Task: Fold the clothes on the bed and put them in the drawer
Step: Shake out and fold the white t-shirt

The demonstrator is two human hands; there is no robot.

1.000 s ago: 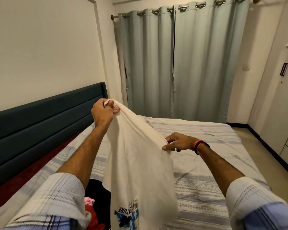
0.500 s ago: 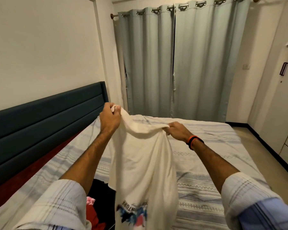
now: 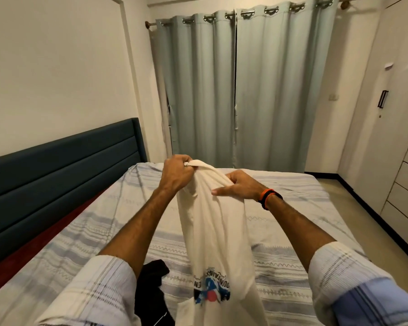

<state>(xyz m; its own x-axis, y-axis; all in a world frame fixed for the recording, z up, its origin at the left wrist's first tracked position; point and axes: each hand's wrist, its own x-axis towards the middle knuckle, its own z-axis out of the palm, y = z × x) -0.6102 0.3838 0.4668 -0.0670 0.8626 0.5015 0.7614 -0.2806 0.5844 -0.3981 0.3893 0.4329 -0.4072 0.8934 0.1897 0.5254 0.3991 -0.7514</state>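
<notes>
A striped sheet [image 3: 280,262] covers the bed [image 3: 57,161]; a black garment [image 3: 151,285] lies on it.

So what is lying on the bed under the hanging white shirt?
Beside the white shirt a black garment lies on the striped bedsheet. Whatever lies directly behind the shirt's lower part is covered and cannot be seen.

Single head-worn view, wide-angle, looks forward and slightly down over bed [image 3: 292,208] toward curtains [image 3: 245,90]; hands close to lens; edges probably distorted.
</notes>
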